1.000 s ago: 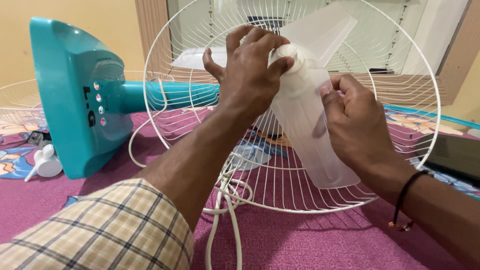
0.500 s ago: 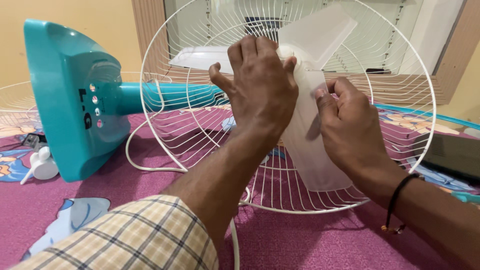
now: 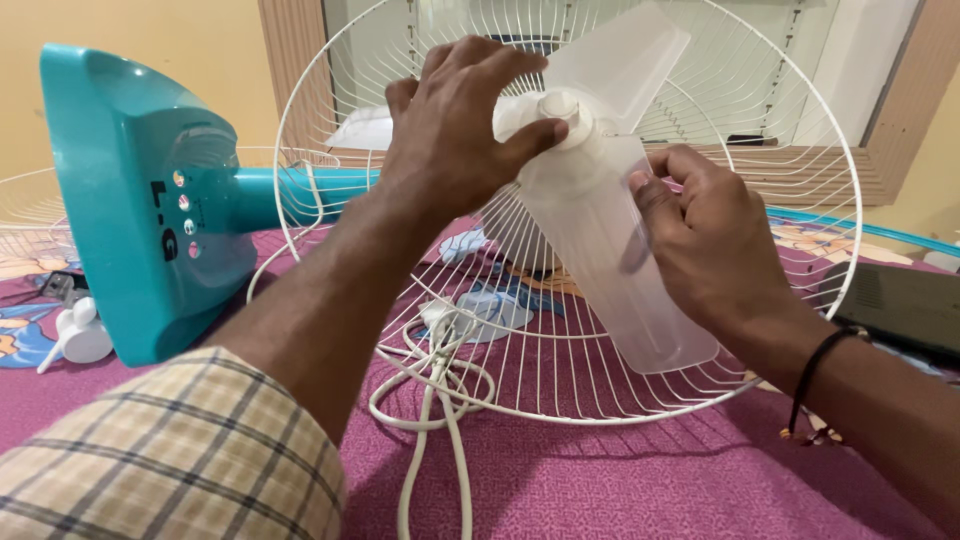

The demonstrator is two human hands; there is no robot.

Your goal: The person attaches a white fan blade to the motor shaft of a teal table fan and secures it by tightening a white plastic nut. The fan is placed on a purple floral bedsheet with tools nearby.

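Gripping the hub cap [image 3: 560,108] w/ our left hand [image 3: 455,125], fingers pinched round it, we steady the translucent blade [image 3: 610,250] w/ our right hand [image 3: 705,240], prob. so it can't spin; both sit in front of the white wire guard [image 3: 800,130].

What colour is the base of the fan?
Teal; the fan base shows best in the head view.

Lighting, as we see it: bright, even daylight from the window [image 3: 780,70] behind; soft shadows on the magenta cloth [image 3: 620,480]; near sleeve [image 3: 170,460] slightly blurred.
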